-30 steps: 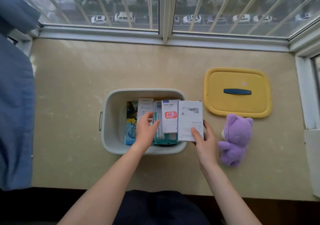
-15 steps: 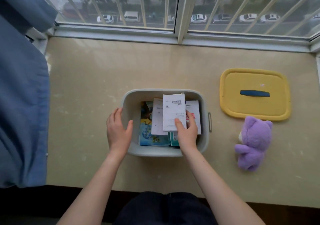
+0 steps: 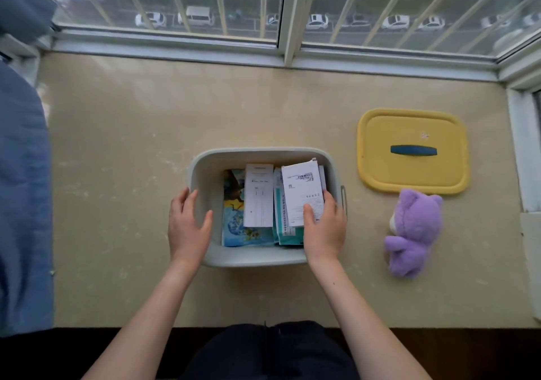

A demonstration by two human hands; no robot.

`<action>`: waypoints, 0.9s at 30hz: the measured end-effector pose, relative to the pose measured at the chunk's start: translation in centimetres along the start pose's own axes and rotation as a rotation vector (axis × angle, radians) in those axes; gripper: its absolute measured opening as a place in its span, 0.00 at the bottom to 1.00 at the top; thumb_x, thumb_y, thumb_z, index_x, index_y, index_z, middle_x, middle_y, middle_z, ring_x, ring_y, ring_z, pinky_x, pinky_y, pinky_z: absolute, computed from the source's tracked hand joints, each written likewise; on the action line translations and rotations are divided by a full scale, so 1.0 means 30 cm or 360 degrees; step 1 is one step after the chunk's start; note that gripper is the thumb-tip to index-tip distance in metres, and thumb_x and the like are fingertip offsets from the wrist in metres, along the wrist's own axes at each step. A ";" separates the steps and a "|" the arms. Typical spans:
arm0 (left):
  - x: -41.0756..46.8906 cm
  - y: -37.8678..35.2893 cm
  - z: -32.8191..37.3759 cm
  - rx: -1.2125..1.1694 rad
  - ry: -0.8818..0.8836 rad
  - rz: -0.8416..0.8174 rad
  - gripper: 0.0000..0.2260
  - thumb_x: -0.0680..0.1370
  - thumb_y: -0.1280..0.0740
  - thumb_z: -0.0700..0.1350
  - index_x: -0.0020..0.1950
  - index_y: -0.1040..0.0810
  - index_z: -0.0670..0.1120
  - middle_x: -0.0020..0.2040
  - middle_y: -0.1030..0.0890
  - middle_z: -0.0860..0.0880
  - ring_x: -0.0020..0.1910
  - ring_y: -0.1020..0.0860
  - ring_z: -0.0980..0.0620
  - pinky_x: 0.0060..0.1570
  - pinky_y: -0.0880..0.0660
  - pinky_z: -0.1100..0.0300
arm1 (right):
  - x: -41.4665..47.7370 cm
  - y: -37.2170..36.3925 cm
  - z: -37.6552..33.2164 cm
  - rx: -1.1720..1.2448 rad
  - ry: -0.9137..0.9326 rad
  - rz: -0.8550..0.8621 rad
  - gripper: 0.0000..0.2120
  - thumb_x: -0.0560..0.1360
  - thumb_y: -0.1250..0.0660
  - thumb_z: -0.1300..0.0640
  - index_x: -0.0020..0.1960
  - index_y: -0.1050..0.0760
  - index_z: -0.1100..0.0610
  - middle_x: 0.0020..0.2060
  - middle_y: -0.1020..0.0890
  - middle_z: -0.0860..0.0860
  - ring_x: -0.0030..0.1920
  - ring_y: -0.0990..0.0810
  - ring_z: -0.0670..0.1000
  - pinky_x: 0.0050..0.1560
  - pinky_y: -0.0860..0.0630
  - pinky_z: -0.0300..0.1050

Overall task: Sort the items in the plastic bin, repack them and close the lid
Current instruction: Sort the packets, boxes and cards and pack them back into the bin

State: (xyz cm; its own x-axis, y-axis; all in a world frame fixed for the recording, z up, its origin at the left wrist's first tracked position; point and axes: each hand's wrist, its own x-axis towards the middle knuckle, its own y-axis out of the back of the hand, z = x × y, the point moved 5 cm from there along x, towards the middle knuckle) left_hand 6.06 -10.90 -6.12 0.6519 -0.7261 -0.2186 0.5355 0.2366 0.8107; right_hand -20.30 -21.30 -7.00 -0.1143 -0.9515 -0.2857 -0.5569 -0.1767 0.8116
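A pale grey plastic bin (image 3: 260,152) sits on the beige sill in front of me, lid off. Inside lie a colourful blue-and-yellow packet (image 3: 234,227), a narrow white box (image 3: 259,195), a teal-and-white packet (image 3: 282,224) and a larger white box (image 3: 301,188) at the right side. My right hand (image 3: 323,227) grips the near end of that larger white box, thumb on top, over the bin's right part. On the bin's left wall rests my left hand (image 3: 187,224), fingers apart, thumb just inside the rim. The yellow lid (image 3: 412,174) with a dark blue handle lies flat to the right.
A purple plush toy (image 3: 415,230) lies right of the bin, just below the lid. Blue bedding (image 3: 23,204) borders the sill on the left. A barred window (image 3: 281,13) runs along the far edge, and a white frame (image 3: 524,151) closes the right end.
My right hand has carried the larger white box from the bin's middle to its right side. My left hand has settled onto the bin's left wall. The view has shifted slightly.
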 end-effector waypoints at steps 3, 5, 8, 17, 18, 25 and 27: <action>-0.003 0.000 -0.003 -0.0006 0.0001 -0.0007 0.24 0.75 0.30 0.42 0.71 0.30 0.42 0.71 0.34 0.45 0.70 0.33 0.48 0.66 0.34 0.55 | 0.009 -0.010 0.009 -0.0009 0.0012 -0.0036 0.22 0.78 0.37 0.48 0.70 0.32 0.54 0.60 0.23 0.53 0.59 0.27 0.54 0.57 0.26 0.48; -0.004 -0.002 -0.007 -0.0016 0.0013 -0.0009 0.24 0.75 0.30 0.42 0.71 0.30 0.42 0.71 0.34 0.46 0.70 0.33 0.49 0.66 0.34 0.56 | 0.004 -0.024 0.005 0.0067 0.0028 -0.0063 0.21 0.78 0.37 0.46 0.69 0.30 0.51 0.58 0.21 0.50 0.56 0.24 0.52 0.55 0.22 0.51; -0.008 -0.003 -0.007 -0.0018 0.0019 -0.0004 0.25 0.76 0.30 0.42 0.71 0.31 0.42 0.72 0.35 0.46 0.70 0.34 0.50 0.66 0.33 0.55 | -0.018 -0.043 -0.033 0.0132 0.0078 -0.0102 0.22 0.78 0.36 0.48 0.71 0.30 0.51 0.61 0.22 0.47 0.59 0.24 0.51 0.57 0.23 0.49; -0.005 -0.014 -0.044 -0.0044 -0.0061 -0.0002 0.25 0.75 0.31 0.39 0.72 0.32 0.41 0.73 0.35 0.47 0.71 0.35 0.51 0.69 0.38 0.60 | -0.084 -0.211 -0.169 0.0276 0.0201 -0.0357 0.15 0.79 0.36 0.48 0.63 0.27 0.52 0.56 0.20 0.47 0.54 0.22 0.47 0.54 0.22 0.47; -0.004 -0.015 -0.050 -0.0039 -0.0080 -0.0007 0.25 0.75 0.31 0.38 0.72 0.32 0.41 0.73 0.34 0.46 0.72 0.35 0.51 0.69 0.39 0.60 | -0.083 -0.229 -0.174 0.0236 0.0209 -0.0350 0.16 0.79 0.36 0.48 0.64 0.28 0.53 0.56 0.20 0.48 0.54 0.23 0.48 0.55 0.23 0.47; -0.001 -0.022 -0.083 -0.0022 -0.0160 -0.0055 0.26 0.76 0.32 0.38 0.74 0.34 0.43 0.74 0.36 0.48 0.73 0.37 0.53 0.70 0.40 0.60 | -0.063 -0.300 -0.172 -0.0138 0.0173 -0.0403 0.18 0.80 0.39 0.49 0.65 0.31 0.58 0.52 0.21 0.53 0.49 0.22 0.53 0.49 0.22 0.50; 0.003 -0.021 -0.087 -0.0039 -0.0182 -0.0056 0.26 0.76 0.32 0.38 0.73 0.34 0.43 0.74 0.35 0.48 0.73 0.37 0.53 0.70 0.43 0.65 | -0.057 -0.304 -0.179 -0.0287 0.0204 -0.0447 0.20 0.81 0.40 0.49 0.68 0.34 0.60 0.51 0.20 0.55 0.47 0.21 0.53 0.46 0.22 0.48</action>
State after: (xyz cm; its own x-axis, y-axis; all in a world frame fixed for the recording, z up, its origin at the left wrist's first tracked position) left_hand 7.18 -9.44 -8.07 0.5678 -0.8028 -0.1819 0.5707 0.2247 0.7898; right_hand -10.59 -19.41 -11.18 0.1330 -0.8812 -0.4537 -0.3965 -0.4669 0.7905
